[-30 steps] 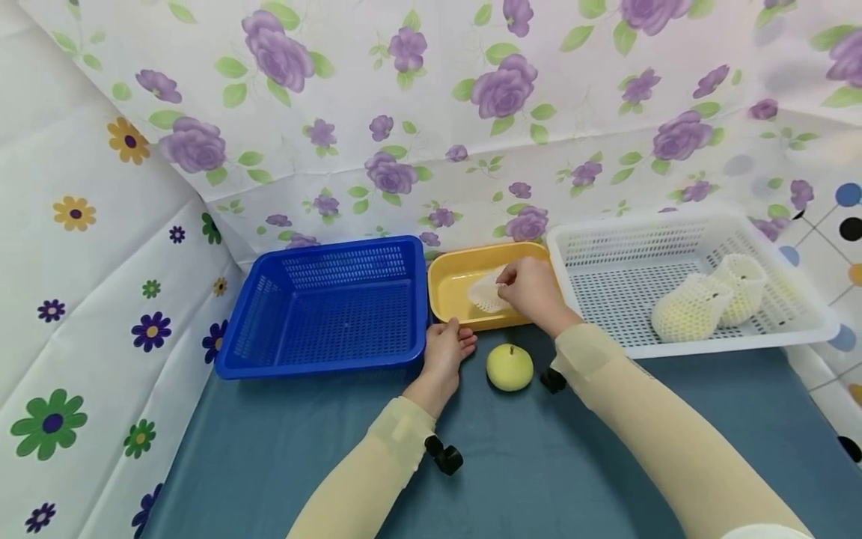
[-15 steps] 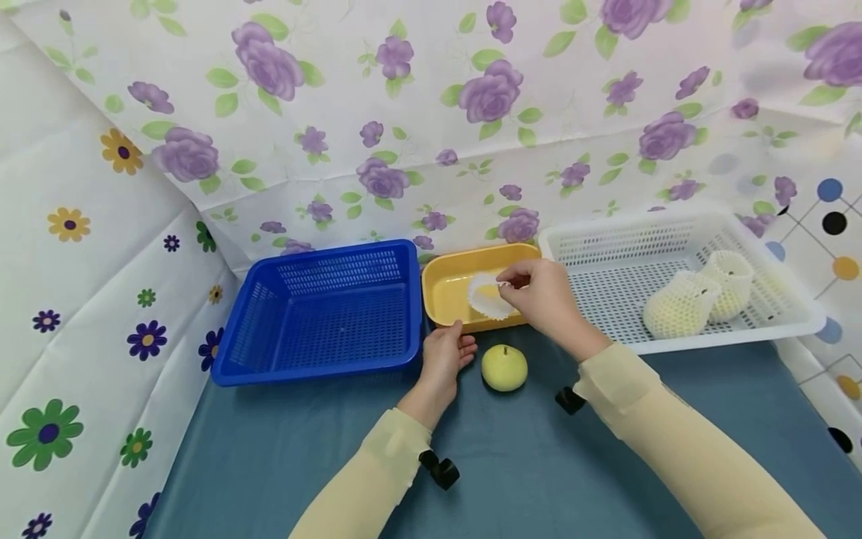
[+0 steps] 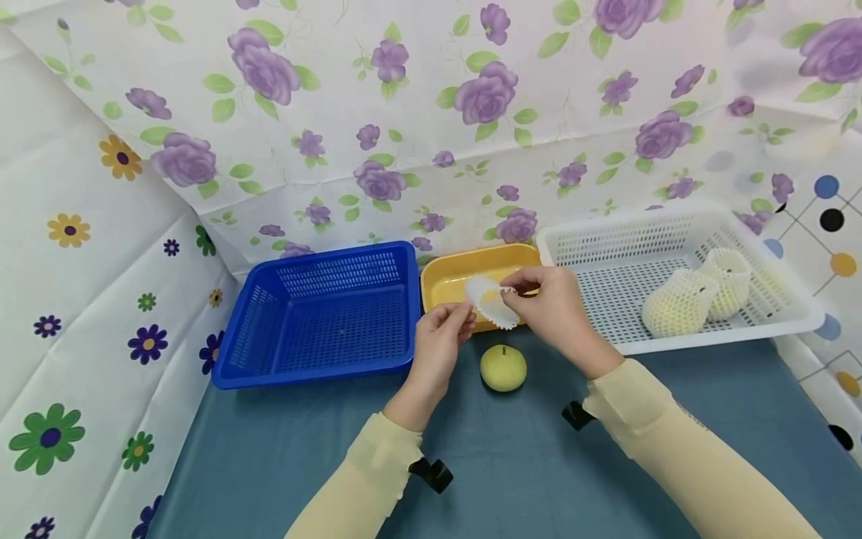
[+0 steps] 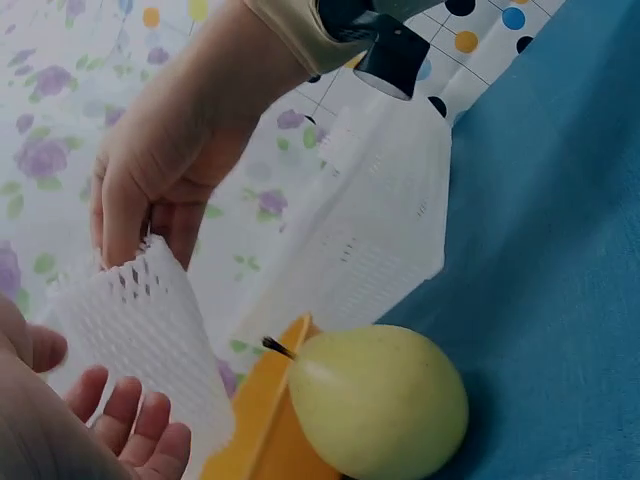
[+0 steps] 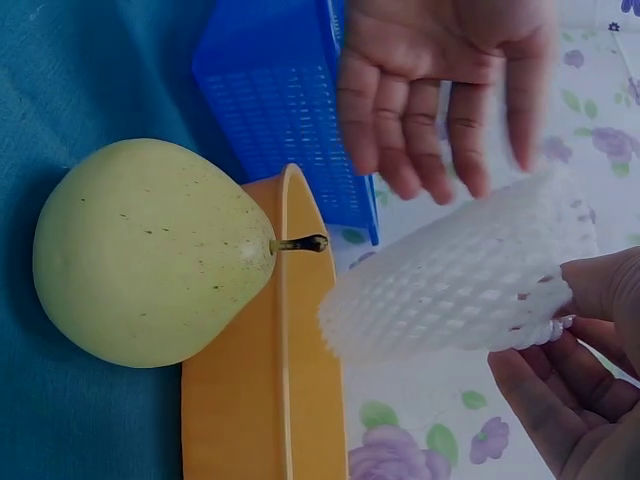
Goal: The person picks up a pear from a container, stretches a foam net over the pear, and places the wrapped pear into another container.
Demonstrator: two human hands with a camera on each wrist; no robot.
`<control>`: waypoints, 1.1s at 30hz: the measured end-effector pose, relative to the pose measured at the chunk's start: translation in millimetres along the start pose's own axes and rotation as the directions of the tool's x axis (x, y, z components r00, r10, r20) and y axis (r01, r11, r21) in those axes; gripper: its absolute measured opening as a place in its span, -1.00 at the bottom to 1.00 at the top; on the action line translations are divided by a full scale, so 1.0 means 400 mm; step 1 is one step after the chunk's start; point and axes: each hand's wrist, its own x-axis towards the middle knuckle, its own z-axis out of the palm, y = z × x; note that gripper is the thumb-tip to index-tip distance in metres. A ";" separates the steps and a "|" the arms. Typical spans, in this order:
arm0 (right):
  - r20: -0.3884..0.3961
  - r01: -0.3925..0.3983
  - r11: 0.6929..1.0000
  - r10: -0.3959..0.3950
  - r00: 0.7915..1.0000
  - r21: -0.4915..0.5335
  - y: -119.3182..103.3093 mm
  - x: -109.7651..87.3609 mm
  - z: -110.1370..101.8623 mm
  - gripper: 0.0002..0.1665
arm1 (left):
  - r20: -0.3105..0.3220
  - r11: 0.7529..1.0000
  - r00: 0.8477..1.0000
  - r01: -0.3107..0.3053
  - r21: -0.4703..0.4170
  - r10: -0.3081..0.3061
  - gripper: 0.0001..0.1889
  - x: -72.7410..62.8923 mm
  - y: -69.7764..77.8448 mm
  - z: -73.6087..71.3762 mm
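Note:
My right hand [image 3: 555, 307] pinches the edge of a white foam fruit net [image 3: 490, 301] between thumb and fingers, holding it above the front of the yellow tray [image 3: 438, 271]. The net's mouth is spread, and the right wrist view shows its mesh sleeve [image 5: 450, 285]. Close to the net's left side is my left hand [image 3: 436, 340], its fingers [image 5: 425, 140] extended and not wrapped round it; whether they touch it I cannot tell. A bare yellow-green pear [image 3: 503, 368], stem up, stands on the blue cloth just in front of the tray, between my wrists.
To the left stands a blue mesh basket [image 3: 316, 370]. At the right, a white basket [image 3: 727, 337] holds two pears [image 3: 676, 305] in foam nets. A flowered sheet [image 3: 417, 97] hangs behind, and blue cloth [image 3: 498, 479] covers the table.
My right hand has lifted the foam net from the tray toward me, its mouth now wider. The left hand has risen from the tray's front edge to beside the net. The pear stays put.

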 end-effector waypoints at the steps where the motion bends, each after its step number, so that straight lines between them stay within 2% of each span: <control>1: -0.006 0.003 1.000 -0.003 1.000 0.002 0.000 -0.002 0.000 -0.94 | 0.007 1.000 1.000 -0.016 0.010 0.016 -0.66 -0.004 0.005 0.002; 4: -0.018 0.012 1.000 -0.012 1.000 0.008 -0.002 -0.008 0.001 -0.93 | 0.019 0.999 0.999 -0.034 0.043 0.033 -0.56 -0.017 0.016 0.011; 9: -0.039 0.030 0.999 -0.029 0.999 0.018 -0.005 -0.020 0.002 -0.91 | 0.049 0.995 0.999 0.003 0.102 -0.008 -0.42 -0.026 0.018 0.021; 11: -0.045 0.043 0.999 -0.042 0.998 0.031 -0.007 -0.024 0.002 -0.90 | 0.061 0.994 0.998 0.011 0.107 -0.018 -0.42 -0.027 0.016 0.022; 14: -0.052 0.064 0.996 -0.061 0.997 0.065 -0.009 -0.031 0.002 -0.88 | 0.057 0.996 0.998 0.002 0.093 -0.007 -0.52 -0.027 0.012 0.020; 19: -0.061 0.095 0.986 -0.087 0.994 0.137 -0.008 -0.043 0.007 -0.86 | 0.013 0.998 0.999 -0.042 0.056 0.041 -0.74 -0.022 0.003 0.008; 25: -0.030 0.106 0.963 -0.102 0.994 0.248 -0.010 -0.061 0.018 -0.74 | -0.047 0.995 0.996 -0.082 -0.053 0.080 -0.77 -0.021 -0.005 -0.011; 30: -0.038 0.062 0.924 -0.052 0.998 0.376 -0.050 -0.075 0.001 -0.74 | -0.071 0.983 0.991 -0.126 -0.136 0.117 -0.77 -0.022 0.014 -0.016; 33: -0.024 0.010 0.906 0.000 1.000 0.424 -0.070 -0.080 -0.011 -0.74 | -0.076 0.969 0.982 -0.185 -0.164 0.175 -0.74 -0.029 0.037 -0.013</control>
